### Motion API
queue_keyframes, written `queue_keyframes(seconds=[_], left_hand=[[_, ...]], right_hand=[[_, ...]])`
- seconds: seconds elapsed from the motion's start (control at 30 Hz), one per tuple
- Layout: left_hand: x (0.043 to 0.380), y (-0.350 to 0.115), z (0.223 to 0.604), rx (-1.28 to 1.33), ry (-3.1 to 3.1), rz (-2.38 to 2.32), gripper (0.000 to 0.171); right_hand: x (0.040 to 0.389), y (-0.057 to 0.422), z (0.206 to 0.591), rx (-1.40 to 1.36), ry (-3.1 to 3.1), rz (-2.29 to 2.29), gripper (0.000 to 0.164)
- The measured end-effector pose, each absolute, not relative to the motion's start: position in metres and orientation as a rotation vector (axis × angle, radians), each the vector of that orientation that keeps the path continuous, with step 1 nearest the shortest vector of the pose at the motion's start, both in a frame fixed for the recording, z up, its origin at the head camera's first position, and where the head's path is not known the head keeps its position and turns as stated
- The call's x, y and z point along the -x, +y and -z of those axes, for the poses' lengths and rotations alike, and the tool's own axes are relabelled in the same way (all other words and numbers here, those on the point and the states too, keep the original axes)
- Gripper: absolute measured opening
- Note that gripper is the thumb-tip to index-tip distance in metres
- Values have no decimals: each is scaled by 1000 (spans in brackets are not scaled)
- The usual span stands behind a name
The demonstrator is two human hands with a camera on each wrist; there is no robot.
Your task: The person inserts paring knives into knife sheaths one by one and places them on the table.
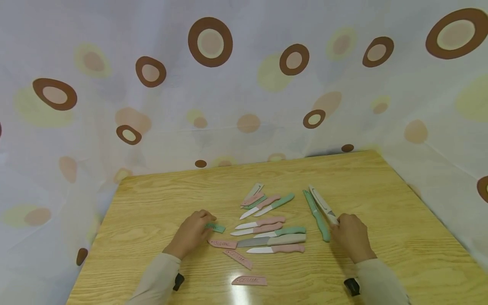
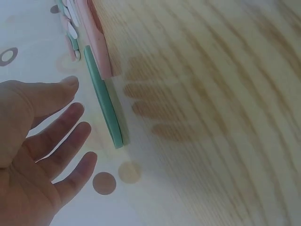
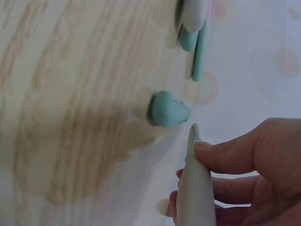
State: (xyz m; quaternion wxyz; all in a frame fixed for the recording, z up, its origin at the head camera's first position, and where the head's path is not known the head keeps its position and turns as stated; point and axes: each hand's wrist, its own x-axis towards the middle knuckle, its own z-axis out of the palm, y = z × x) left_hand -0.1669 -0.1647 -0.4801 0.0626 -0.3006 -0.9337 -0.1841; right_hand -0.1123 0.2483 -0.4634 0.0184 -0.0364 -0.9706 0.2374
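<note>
My right hand (image 1: 351, 237) grips a cream-handled knife (image 3: 195, 193) whose blade sits in a cream sheath (image 1: 319, 198), pointing away from me in the head view. Just left of it lies a green-handled knife (image 1: 320, 220) with a green sheath over its blade. My left hand (image 1: 193, 231) hovers by a green sheath (image 2: 104, 103) on the table, fingers spread and relaxed, holding nothing in the left wrist view. Beside that sheath is a pink sheath (image 1: 223, 244), its end close to the grey blade of another cream-handled knife (image 1: 286, 240).
Several bare knives with pink or green handles, one a pink-handled knife (image 1: 288, 248), lie in the middle of the wooden table (image 1: 152, 203). Two more pink sheaths (image 1: 249, 280) lie nearer me. A cream sheath (image 1: 255, 190) is farther back, and a patterned cloth (image 1: 244, 93) hangs behind.
</note>
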Motion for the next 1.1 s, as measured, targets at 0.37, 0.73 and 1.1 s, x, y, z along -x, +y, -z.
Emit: queue_keyframes(seconds=[0.37, 0.73, 1.1], left_hand=[[164, -165, 484, 883, -2864, 553, 28], [163, -166, 486, 886, -2858, 630, 25], [164, -165, 481, 894, -2856, 631, 26]], right_hand=[[118, 253, 481, 242, -3055, -797, 22], [119, 251, 486, 196, -3007, -728, 26], [111, 244, 474, 101, -2940, -619, 38]])
